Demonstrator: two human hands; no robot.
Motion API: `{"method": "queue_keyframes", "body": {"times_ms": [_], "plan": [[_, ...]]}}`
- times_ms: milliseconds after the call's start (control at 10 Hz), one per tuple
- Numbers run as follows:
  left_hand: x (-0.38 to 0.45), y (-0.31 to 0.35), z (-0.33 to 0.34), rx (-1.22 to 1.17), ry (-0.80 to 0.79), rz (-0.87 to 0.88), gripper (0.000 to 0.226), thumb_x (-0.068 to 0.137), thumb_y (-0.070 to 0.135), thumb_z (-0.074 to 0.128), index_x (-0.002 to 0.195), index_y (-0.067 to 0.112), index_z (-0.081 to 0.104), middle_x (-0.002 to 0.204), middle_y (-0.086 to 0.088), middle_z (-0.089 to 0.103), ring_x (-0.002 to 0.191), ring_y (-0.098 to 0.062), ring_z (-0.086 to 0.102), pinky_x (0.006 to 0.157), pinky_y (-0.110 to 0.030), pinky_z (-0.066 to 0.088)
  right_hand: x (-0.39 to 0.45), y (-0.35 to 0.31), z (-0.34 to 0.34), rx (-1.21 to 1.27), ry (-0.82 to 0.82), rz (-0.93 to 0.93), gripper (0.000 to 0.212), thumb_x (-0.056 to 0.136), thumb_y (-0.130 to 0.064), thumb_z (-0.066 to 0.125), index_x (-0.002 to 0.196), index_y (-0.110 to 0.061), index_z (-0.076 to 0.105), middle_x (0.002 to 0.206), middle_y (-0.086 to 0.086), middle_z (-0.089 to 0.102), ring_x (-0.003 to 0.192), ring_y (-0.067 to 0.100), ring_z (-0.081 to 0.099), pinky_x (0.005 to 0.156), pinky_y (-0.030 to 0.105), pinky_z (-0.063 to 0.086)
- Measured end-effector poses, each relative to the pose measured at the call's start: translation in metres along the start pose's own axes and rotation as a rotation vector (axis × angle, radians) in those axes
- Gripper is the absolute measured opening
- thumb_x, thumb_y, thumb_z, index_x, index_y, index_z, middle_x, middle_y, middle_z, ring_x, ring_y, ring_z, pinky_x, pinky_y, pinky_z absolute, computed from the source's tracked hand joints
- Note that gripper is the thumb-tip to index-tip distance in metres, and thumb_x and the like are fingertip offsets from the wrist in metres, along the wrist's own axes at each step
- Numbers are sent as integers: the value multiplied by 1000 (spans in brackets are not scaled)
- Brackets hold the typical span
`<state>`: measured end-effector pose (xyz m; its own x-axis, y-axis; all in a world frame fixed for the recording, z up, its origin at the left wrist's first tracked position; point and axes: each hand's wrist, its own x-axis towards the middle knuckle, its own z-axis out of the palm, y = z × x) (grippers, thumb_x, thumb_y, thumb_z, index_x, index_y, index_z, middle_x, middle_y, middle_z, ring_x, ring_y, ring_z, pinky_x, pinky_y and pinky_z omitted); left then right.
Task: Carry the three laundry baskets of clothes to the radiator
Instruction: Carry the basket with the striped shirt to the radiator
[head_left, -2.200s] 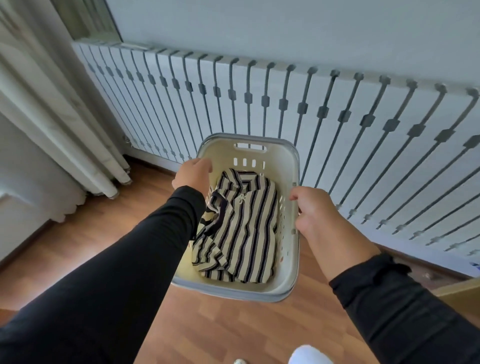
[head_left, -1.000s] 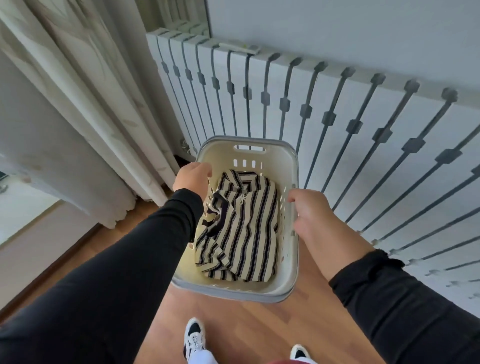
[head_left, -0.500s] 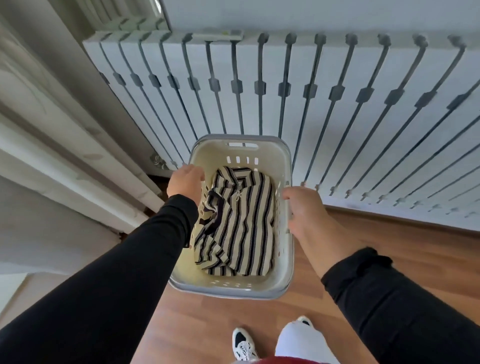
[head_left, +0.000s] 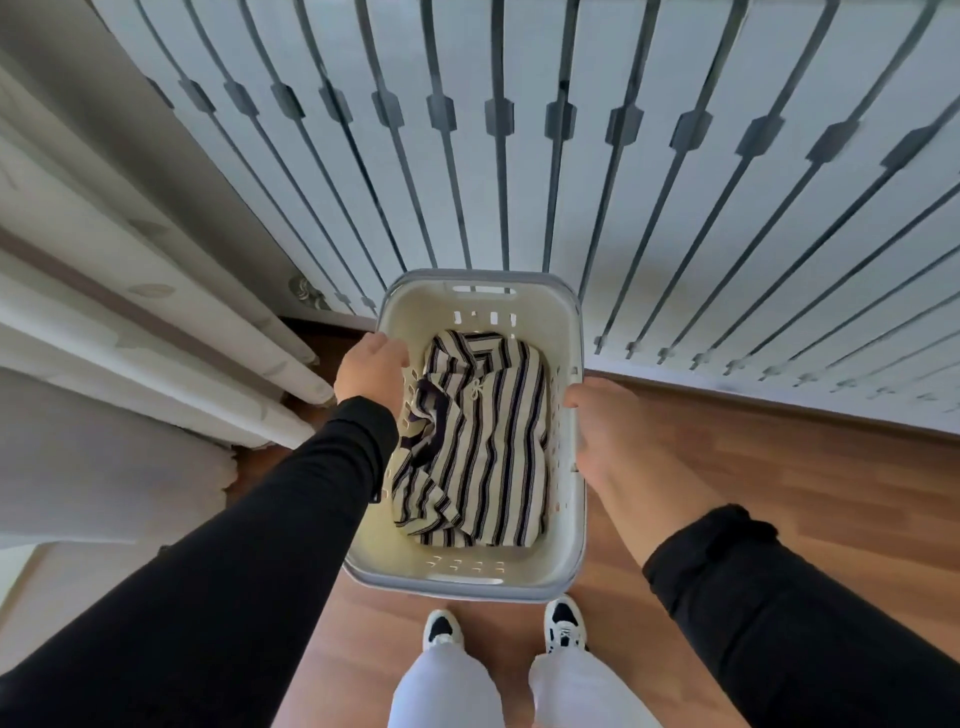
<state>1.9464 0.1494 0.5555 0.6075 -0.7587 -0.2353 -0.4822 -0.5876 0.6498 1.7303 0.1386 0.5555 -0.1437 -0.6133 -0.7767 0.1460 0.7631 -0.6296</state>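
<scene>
As the head view looks straight down, a person stands facing the radiator (head_left: 519, 156), holding a laundry basket (head_left: 470, 584) in front of the body. The basket is cream inside with a grey rim, and its far end lies just in front of the radiator's lower edge. Whether it rests on the floor or hangs above it cannot be told from this angle.

The left hand (head_left: 370, 375) sits on the basket's left rim, fingers curled together over the edge and closed on it. The right hand (head_left: 605, 415) is at the right rim, thumb side against the edge; its fingers fall outside the wall and are hidden, so their grip cannot be told for certain, though the hand lies flush against the rim. Both arms wear black sleeves (head_left: 260, 545).

Inside the basket lies one striped shirt (head_left: 483, 447), cream with dark stripes, crumpled and filling most of the bottom.

The radiator is covered by a white panel with grey vertical bars. To the left hangs a pale curtain (head_left: 130, 338), its hem near the wooden floor (head_left: 779, 467). Below the basket, two black-and-white shoes (head_left: 565, 626) and white trouser legs (head_left: 447, 686) show.
</scene>
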Motion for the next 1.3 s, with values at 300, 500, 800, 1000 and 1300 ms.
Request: {"method": "queue_keyframes", "body": {"times_ms": [300,500,800,1000,1300], "plan": [[68,-48,50,-119,-147,-125,35,86,13,49,113,-5,61,118,-26,62,109,-41,59,94,-44,48,68,51,43,50,86,0,29,92,5,57,113,-13,65,110,5,70,101,14,61,99,44,48],[120,-96,97,-159,-238,-107,41,86,6,46,124,2,59,112,-1,61,71,-3,48,59,-6,46,130,96,71,65,182,27,58,90,6,56,147,-2,50,101,24,68,122,49,51,107,65,33],[165,-178,203,-223,-224,-220,29,77,13,48,63,35,39,68,20,35,59,2,31,53,-17,29,253,165,89,48,147,71,62,96,-2,57,155,-14,44,127,2,63,104,15,60,101,37,43],[194,-246,287,-242,-198,-231,59,79,18,52,138,21,51,110,15,53,79,4,51,67,-18,39,347,220,91,8,139,65,58,96,0,54,153,-11,46,152,15,52,136,39,51,114,46,35],[235,-327,382,-273,-199,-229,31,76,16,51,100,31,63,117,9,50,90,-7,48,77,-31,40,462,291,103,27,106,63,61,98,-1,55,156,-12,42,154,9,50,130,25,50,110,37,35]]}}
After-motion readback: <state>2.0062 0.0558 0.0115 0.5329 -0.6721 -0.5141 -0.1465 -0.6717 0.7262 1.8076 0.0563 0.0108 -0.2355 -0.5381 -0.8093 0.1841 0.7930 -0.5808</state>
